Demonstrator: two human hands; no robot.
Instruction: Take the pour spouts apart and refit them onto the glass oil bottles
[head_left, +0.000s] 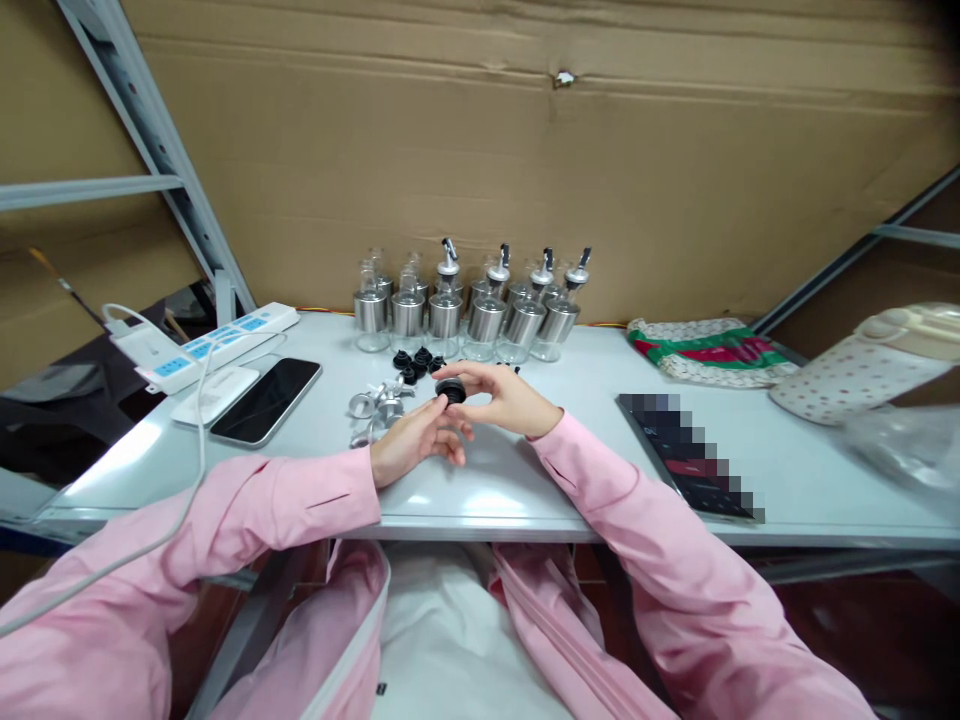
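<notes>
In front of me, a ribbed black stopper (450, 391) is held between both hands. My right hand (504, 396) pinches it from the right, the index finger over its top and the thumb below. My left hand (421, 440) meets it from the lower left, thumb against it and the other fingers curled loosely. Just beyond lie several loose black stoppers (420, 362), and shiny metal spout caps (386, 405) are heaped left of my hands. Behind stand rows of glass bottles with steel sleeves (445, 318); several carry metal pour spouts (497, 268) with black levers.
At left are a black phone (268, 402), a white power bank (216, 394) and a power strip (225, 345) whose cable crosses my left sleeve. To the right lie a dark, partly pixelated packet (679, 455), a patterned cloth (709, 350) and a dotted bottle (862, 365).
</notes>
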